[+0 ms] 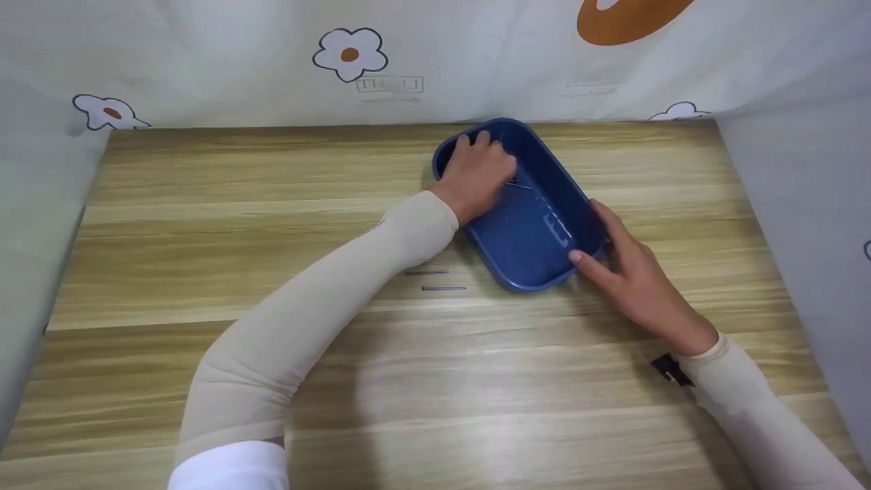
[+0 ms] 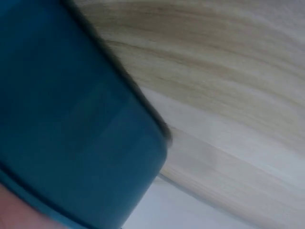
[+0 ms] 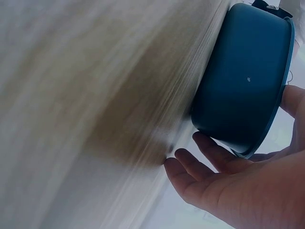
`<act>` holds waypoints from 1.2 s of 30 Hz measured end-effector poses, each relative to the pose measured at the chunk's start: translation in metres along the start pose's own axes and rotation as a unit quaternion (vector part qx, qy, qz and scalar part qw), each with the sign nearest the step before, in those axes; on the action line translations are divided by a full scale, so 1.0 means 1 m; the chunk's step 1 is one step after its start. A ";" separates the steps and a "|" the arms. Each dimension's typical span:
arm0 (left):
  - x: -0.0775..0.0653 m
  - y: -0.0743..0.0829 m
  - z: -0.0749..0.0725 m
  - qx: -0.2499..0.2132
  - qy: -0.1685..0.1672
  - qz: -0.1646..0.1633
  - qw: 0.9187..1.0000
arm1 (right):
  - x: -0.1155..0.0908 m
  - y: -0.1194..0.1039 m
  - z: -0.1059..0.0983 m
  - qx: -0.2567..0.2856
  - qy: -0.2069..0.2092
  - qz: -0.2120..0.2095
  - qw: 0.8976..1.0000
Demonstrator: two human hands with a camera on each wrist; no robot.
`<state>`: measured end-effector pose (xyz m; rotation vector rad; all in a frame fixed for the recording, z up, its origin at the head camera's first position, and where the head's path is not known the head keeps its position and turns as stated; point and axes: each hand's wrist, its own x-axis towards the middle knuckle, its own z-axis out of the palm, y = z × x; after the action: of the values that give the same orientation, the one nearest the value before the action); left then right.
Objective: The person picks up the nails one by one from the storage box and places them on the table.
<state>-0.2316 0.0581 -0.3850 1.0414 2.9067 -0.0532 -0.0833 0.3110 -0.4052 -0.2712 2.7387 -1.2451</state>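
Note:
A deep blue plastic box (image 1: 524, 238) with rounded corners sits tilted across the wooden table, its far end near the back edge. My left hand (image 1: 476, 173) reaches into its far end with bent fingers; the fingertips are hidden, so any hold is unclear. Beside that hand, a few thin metal nails (image 1: 520, 185) lie on the box floor. My right hand (image 1: 629, 275) grips the near right corner, thumb on the rim and fingers along the outer wall; the right wrist view shows these fingers against the box (image 3: 243, 81). Two nails (image 1: 444, 288) lie on the table left of the box.
The wood-grain table (image 1: 204, 272) ends at a pale flower-print sheet (image 1: 238, 61) behind it, with pale sides left and right. A small black clip-like piece (image 1: 670, 371) is at the right sleeve cuff.

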 end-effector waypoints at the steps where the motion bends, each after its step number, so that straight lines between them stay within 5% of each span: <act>1: -0.001 0.001 -0.001 0.004 0.000 0.002 1.000 | 0.000 0.000 0.000 0.002 0.000 -0.001 1.000; 12: -0.021 0.004 -0.009 0.042 0.032 0.027 0.998 | 0.000 -0.002 0.000 0.004 -0.002 -0.003 1.000; 36: -0.070 -0.012 -0.017 0.021 0.127 0.015 0.992 | 0.000 -0.002 0.000 0.002 0.003 -0.001 1.000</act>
<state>-0.1864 0.0053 -0.3637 1.1800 3.1258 0.0196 -0.0830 0.3101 -0.4041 -0.2700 2.7405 -1.2537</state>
